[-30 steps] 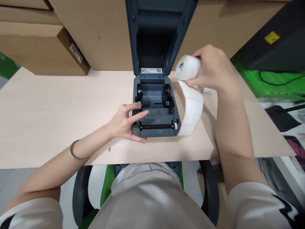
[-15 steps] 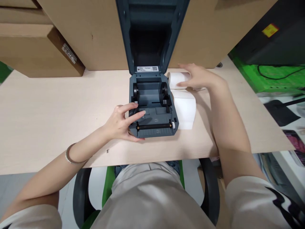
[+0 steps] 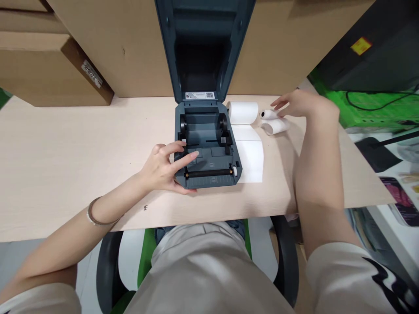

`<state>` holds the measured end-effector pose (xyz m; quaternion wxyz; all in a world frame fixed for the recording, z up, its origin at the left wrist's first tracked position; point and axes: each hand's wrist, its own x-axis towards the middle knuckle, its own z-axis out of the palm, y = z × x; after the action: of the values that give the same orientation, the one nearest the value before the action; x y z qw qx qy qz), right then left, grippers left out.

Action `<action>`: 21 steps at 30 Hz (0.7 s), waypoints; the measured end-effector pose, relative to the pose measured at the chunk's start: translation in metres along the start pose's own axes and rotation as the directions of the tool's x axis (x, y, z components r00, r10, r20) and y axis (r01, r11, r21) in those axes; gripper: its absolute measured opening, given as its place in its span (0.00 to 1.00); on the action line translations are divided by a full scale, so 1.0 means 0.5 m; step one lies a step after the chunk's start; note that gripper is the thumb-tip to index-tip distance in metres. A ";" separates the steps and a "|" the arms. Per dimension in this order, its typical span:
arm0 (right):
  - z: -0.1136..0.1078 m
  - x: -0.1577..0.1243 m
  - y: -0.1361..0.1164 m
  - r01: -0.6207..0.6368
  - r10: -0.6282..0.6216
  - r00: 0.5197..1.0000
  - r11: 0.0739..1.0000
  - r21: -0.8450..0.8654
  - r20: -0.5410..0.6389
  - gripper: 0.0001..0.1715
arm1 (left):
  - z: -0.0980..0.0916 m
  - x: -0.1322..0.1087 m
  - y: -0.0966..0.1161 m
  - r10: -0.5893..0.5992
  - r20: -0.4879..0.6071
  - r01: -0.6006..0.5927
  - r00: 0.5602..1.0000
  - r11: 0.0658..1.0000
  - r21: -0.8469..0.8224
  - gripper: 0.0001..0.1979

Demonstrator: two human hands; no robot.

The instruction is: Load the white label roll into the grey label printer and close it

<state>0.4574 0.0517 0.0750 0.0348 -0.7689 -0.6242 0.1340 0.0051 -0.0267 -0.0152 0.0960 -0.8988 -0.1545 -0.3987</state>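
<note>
Braces open printer (image 3: 206,148) at its 8 o'clock corner with left hand (image 3: 165,168), fingers spread. Touches small white core (image 3: 269,114) with right hand (image 3: 299,104), fingers spread, at 3 o'clock from paper roll (image 3: 242,112) on desk (image 3: 65,148).

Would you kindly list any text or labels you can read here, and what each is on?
No text is legible.
White sticker with a code square inside the dark grey printer lid: too small.
White label on the brown cardboard box: blurred.
Yellow sticker on the black case: blurred.
</note>
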 end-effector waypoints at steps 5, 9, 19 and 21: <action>0.020 0.034 0.020 -0.039 0.043 0.998 0.996 -0.085 0.044 0.21 | -0.004 -0.006 0.002 -0.080 0.105 0.075 0.991 0.996 0.052 0.58; 0.059 0.052 0.027 0.044 -0.057 0.991 0.993 -0.108 -0.119 0.17 | -0.006 -0.007 0.000 -0.067 0.092 0.063 0.994 0.997 0.040 0.58; -0.028 -0.040 -0.013 0.065 -0.040 0.977 0.991 0.117 -0.208 0.11 | -0.007 -0.004 0.004 -0.029 0.068 0.023 0.997 0.997 0.080 0.57; -0.064 -0.068 -0.015 0.144 -0.068 0.940 0.967 0.209 -0.333 0.15 | -0.006 -0.002 0.006 -0.026 0.069 0.020 0.997 0.995 0.094 0.57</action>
<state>0.4520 0.0238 0.1129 0.2327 -0.7363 -0.6309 0.0756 0.0033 -0.0306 -0.0138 0.1277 -0.9050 -0.1866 -0.3604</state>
